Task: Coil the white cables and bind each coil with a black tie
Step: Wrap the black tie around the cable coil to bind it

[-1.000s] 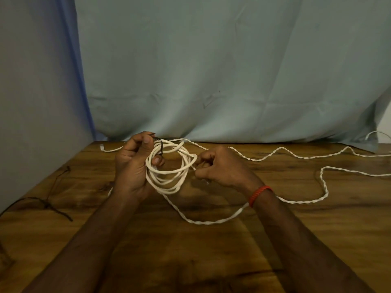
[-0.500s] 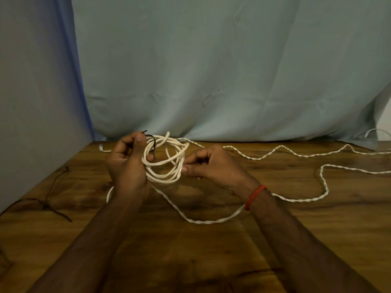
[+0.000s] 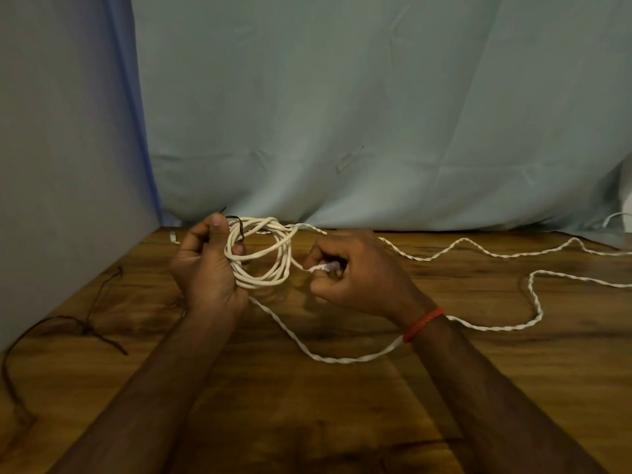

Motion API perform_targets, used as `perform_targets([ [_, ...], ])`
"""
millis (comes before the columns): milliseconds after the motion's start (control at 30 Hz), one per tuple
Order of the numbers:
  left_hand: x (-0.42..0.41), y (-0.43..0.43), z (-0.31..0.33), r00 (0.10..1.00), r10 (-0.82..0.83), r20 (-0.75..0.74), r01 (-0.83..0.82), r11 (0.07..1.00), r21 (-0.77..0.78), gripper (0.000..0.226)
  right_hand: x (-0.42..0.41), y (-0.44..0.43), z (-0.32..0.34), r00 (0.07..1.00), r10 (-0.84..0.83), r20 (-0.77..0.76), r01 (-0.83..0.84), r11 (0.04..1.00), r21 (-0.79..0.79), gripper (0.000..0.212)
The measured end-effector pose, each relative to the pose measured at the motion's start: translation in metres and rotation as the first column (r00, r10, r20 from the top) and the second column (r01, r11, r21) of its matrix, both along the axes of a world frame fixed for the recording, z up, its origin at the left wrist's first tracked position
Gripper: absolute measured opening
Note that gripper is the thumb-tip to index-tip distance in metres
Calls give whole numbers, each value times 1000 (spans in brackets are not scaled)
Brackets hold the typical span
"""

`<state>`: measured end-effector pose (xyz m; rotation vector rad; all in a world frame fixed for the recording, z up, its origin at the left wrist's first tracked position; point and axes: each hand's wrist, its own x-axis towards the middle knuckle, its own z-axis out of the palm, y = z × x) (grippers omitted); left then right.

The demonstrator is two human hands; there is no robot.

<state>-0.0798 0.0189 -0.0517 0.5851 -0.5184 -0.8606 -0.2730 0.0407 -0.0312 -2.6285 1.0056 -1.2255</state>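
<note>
The right hand (image 3: 355, 271) is off the ring now. A second ago its fingertips were pressed to the right edge of the coil (image 3: 283, 268); now it sits just beside it, drawn back to the right. It is closed into a fist, pinching a short run of white cable (image 3: 342, 360) that stretches taut from the ring to its fingers. That reads like a fresh turn being snugged down, not a finished wind.

The left hand (image 3: 208, 268) has barely moved. Its fingers curl through the left side of the coil with the thumb standing up on top, holding the whole bundle clear above the table (image 3: 307, 422), near the back edge. The loops look a little tighter and rounder than a second ago.

Tucked by that thumb is the black tie (image 3: 240, 229), arched over the upper left of the ring, one end poking up past the thumb. Whether it goes all the way round is hard to tell; it doesn't look cinched.

And there's plenty left to gather. From under the left hand the cable drops to the table, sweeps beneath the right wrist with its red band (image 3: 422, 323), then snakes away to the right edge. Another length runs from the top of the ring along the back. So by my reckoning this is mid-coil, with binding a good way off. A dark cord (image 3: 85, 326) lies on the table at far left.
</note>
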Motion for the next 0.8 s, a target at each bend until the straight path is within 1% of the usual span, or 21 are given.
perform_targets([
  [33, 0, -1, 0, 1000, 19, 5, -19, 1000, 0, 24, -1, 1, 2, 999, 19, 34, -18, 999, -31, 10],
  [100, -2, -2, -1, 998, 54, 26, -54, 999, -4, 16, -2, 1, 3, 991, 60, 121, -56, 998, -34, 11],
  [200, -2, -3, -3, 994, 92, 62, -92, 996, -7, 11, 0, 0, 1, 968, 132, 212, -140, 990, 28, 9],
  [300, -1, -4, -4, 993, 95, 69, -95, 995, -6, 10, 4, -4, -2, 948, 176, 264, -206, 975, 88, 15],
  [400, 0, -4, -2, 994, 93, 52, -93, 996, -6, 10, 5, -6, -2, 894, 212, 396, -281, 952, 125, 10],
  [467, -1, -3, -1, 994, 93, 57, -92, 996, -17, 9, 5, -7, -3, 857, 225, 463, -307, 945, 110, 7],
  [533, -3, -2, -2, 990, 110, 85, -109, 994, -17, 8, 5, -6, -3, 840, 230, 491, -313, 945, 92, 4],
  [700, -7, 4, -1, 982, 137, 129, -131, 990, -50, 7, 12, 0, -1, 869, 231, 438, -266, 964, 20, 18],
  [800, -10, 8, -2, 950, 204, 239, -190, 979, -81, 7, 17, 2, 2, 826, 260, 501, -319, 947, 35, 13],
])
